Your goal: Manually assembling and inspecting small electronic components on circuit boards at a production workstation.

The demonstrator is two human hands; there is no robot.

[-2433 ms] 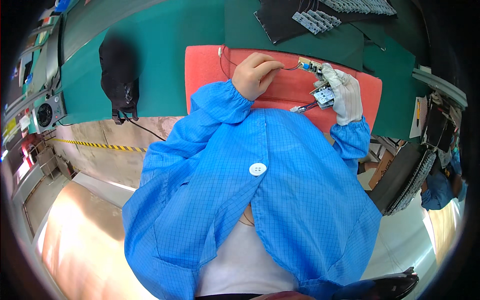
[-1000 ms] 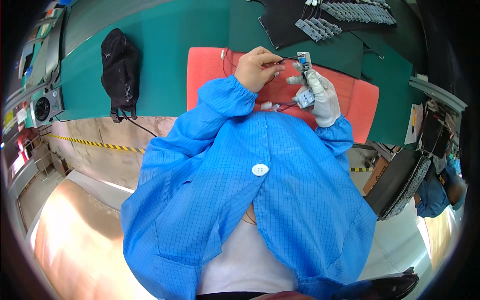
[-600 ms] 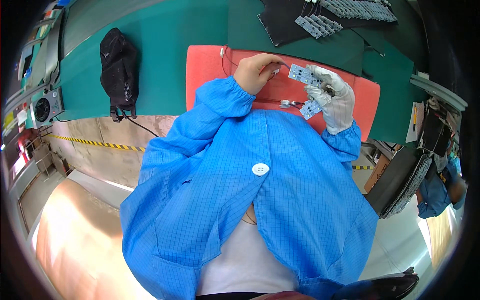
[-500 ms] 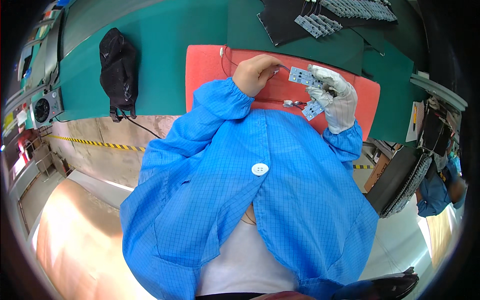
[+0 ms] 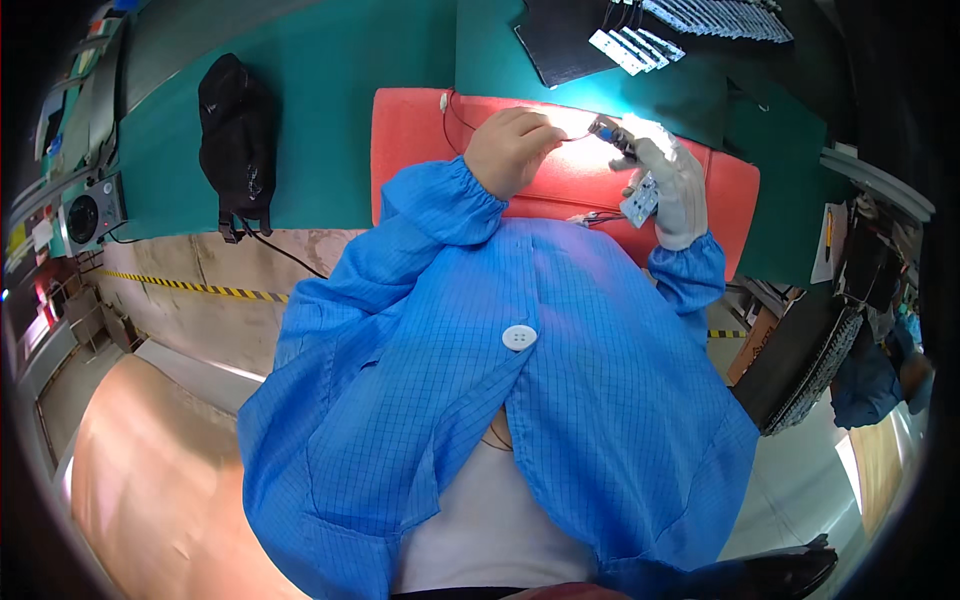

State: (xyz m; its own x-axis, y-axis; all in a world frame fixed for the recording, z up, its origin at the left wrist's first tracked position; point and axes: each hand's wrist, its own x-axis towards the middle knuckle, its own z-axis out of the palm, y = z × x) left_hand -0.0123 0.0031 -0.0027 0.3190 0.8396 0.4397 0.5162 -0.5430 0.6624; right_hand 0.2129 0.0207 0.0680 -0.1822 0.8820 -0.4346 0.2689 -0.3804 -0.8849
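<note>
My left hand (image 5: pixel 512 152), bare, is closed in a pinch on a thin dark wire (image 5: pixel 576 138) that runs right to an LED board (image 5: pixel 608 132). That board is tilted, held by my gloved right hand (image 5: pixel 676 180), and strong white light glares around it. A second LED board (image 5: pixel 640 203), pale with small square parts, hangs from the lower part of the same hand. Wires with a white plug (image 5: pixel 580 219) lead left from this lower board. Both hands are over a red foam pad (image 5: pixel 415 150). Glare and fingers hide part of the upper board.
Several LED boards (image 5: pixel 636 50) lie on a black sheet (image 5: pixel 560 50) at the far right, with a longer row behind. A black bag (image 5: pixel 236 140) lies left on the green table (image 5: pixel 330 120). A small fan (image 5: pixel 84 218) stands far left. Another person (image 5: pixel 866 385) is at right.
The upper board has lit up and tilted, throwing bright light over the pad and table. My right hand has turned slightly, and the lower board has shifted right and up with it.
</note>
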